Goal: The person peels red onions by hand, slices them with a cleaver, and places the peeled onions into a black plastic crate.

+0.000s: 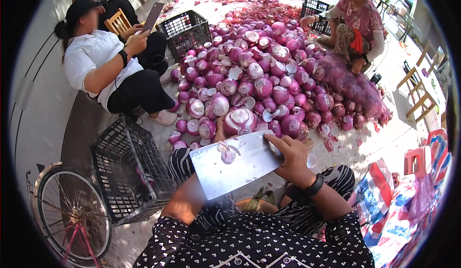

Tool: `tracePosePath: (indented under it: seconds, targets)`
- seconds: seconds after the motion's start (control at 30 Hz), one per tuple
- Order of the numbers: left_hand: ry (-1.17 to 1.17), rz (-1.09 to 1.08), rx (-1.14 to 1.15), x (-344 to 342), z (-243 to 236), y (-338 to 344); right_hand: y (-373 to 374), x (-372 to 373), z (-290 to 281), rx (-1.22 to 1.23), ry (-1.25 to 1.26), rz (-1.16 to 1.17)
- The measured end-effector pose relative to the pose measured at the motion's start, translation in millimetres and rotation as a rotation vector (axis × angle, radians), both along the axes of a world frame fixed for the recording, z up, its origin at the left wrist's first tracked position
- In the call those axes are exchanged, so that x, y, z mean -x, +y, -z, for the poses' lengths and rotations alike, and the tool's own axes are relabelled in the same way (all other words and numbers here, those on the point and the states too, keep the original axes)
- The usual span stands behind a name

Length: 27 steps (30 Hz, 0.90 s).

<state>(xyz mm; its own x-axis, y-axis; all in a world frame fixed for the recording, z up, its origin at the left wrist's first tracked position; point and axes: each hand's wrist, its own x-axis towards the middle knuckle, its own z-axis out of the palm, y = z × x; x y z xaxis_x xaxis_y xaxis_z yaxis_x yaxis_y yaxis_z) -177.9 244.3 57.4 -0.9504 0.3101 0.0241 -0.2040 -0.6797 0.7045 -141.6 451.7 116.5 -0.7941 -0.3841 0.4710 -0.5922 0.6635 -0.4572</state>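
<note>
My right hand [294, 161] is closed round the handle of a broad cleaver [235, 172], its thumb and fingers near the blade. The blade lies flat across the view in front of me, with a scrap of onion skin [227, 152] stuck to it. Just past its far edge is a large red onion [239, 121], partly peeled to white and purple. My left hand [220, 129] grips this onion from the left; the blade hides most of that hand. Directly beyond spreads a big heap of red onions [263, 86], many with cut white ends.
A black plastic crate [127, 167] stands at my left by a bicycle wheel [72, 215]. Another crate [185, 32] borders the heap. One person [103, 61] sits far left holding a cleaver; another [357, 23] crouches far right beside a purple mesh sack [348, 78]. Striped bags [384, 220] lie right.
</note>
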Motion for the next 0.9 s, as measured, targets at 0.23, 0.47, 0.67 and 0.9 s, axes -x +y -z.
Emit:
tracePosePath:
  seconds: [0.23, 0.47, 0.67, 0.9]
  targets:
    - [0.033, -0.021, 0.118, 0, 3, 0, -5, -1, -1, 0.015, 0.045, -0.023]
    - [0.047, -0.023, 0.159, 2, 10, 4, 1, 4, 6, 0.006, 0.062, 0.000]
    - [0.063, -0.004, 0.179, 2, 10, 5, 4, 7, 10, 0.008, 0.048, -0.011]
    - [0.049, 0.140, 0.089, -6, -1, -12, 19, 20, 24, 0.008, -0.034, 0.039]
